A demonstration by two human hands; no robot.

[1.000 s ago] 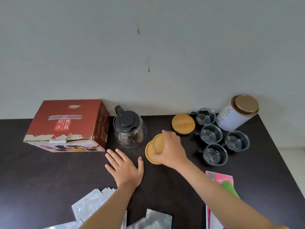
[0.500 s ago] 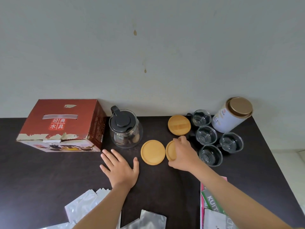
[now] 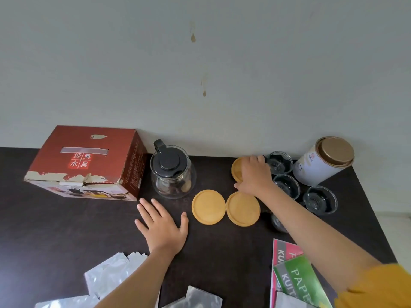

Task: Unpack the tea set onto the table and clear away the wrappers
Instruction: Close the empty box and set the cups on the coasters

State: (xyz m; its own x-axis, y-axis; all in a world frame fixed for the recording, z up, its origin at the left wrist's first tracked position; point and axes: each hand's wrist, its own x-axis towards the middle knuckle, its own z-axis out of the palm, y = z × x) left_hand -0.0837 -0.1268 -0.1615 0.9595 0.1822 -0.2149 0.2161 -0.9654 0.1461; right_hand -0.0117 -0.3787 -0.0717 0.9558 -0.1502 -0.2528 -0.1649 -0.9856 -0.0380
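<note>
Head view: right hand (image 3: pixel 253 174) grips far coaster (image 3: pixel 237 170); left hand (image 3: pixel 162 225) flat, fingers spread, on table (image 3: pixel 44 236), beside near coasters (image 3: pixel 208 206).

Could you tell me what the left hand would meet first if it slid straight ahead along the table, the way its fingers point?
The left hand lies flat with fingers aimed up and slightly left. Going straight on, it would probably first meet the red cardboard box near its lower right corner, or just graze the glass teapot; depth is unclear.

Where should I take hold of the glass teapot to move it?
By the black handle at the back left of the glass teapot's lid, coming from above. The body is round, smooth glass, the red box stands close on its left, and the left hand lies flat just in front.
</note>
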